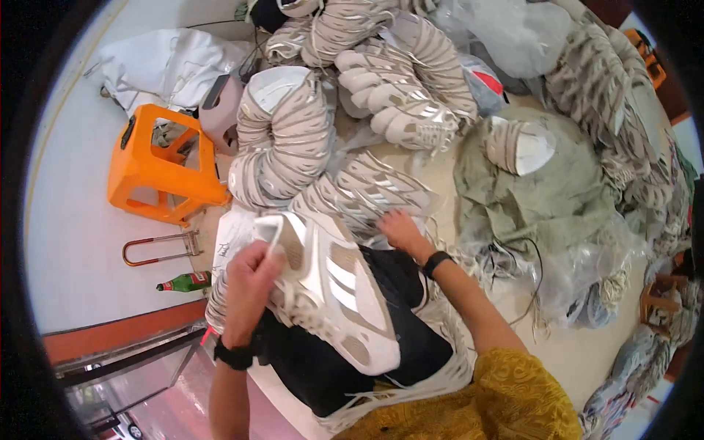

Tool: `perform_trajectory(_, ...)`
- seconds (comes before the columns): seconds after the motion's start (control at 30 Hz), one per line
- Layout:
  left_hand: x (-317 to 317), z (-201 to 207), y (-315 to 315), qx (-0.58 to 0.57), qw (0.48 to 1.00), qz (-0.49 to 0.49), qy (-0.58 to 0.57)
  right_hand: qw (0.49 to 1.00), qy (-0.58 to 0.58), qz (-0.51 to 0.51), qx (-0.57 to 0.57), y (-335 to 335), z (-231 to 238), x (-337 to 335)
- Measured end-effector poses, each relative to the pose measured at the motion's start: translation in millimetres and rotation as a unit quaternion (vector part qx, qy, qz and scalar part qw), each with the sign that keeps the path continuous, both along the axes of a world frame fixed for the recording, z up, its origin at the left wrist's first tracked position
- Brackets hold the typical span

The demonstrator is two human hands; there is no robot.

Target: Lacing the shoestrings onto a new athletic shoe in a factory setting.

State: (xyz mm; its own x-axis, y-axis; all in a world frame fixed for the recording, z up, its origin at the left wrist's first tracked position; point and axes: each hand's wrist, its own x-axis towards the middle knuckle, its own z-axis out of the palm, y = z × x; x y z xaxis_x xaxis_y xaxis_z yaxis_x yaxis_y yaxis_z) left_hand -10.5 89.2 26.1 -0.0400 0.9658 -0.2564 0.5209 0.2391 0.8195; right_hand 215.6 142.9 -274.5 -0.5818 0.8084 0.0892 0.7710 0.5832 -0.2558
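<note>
Between thumb and fingers, my left hand (253, 282) pinches the edge of a beige and white shoe upper (341, 275) with pale side stripes and loose laces. It spreads over my lap, above my dark trousers (323, 378). Beyond it lies a bundle of nested shoe uppers (367, 192) of the same kind. My right hand (403, 233) reaches to the near edge of that bundle, fingers bent and closed on an upper there; their tips are partly hidden. Another curled bundle of uppers (282, 139) lies farther off.
An orange plastic stool (165, 165), a U-shaped metal lock (161, 248) and a green bottle (183, 281) are on the left. More bundled uppers (400, 84) lie at the back. On the right are a green cloth heap (535, 187) and clear plastic bags (576, 268).
</note>
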Motion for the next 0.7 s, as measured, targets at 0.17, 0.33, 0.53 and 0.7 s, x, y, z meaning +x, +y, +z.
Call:
perform_trajectory(0.17,-5,11,2,0.005,0.998,0.023,-0.065,0.987,-0.094,0.046,-0.122,20,-1,-16)
perform_trajectory(0.33,-30,31,-8,0.098,0.966,0.121,-0.207,0.992,0.038,0.060,0.100,72,101,7)
perform_trajectory(0.53,-36,46,-46,0.262,0.925,0.153,-0.228,0.933,0.212,-0.084,0.277,104,257,34)
perform_trajectory(0.7,-41,55,-65,0.334,0.877,0.234,-0.254,0.907,0.319,-0.154,0.227,71,336,55)
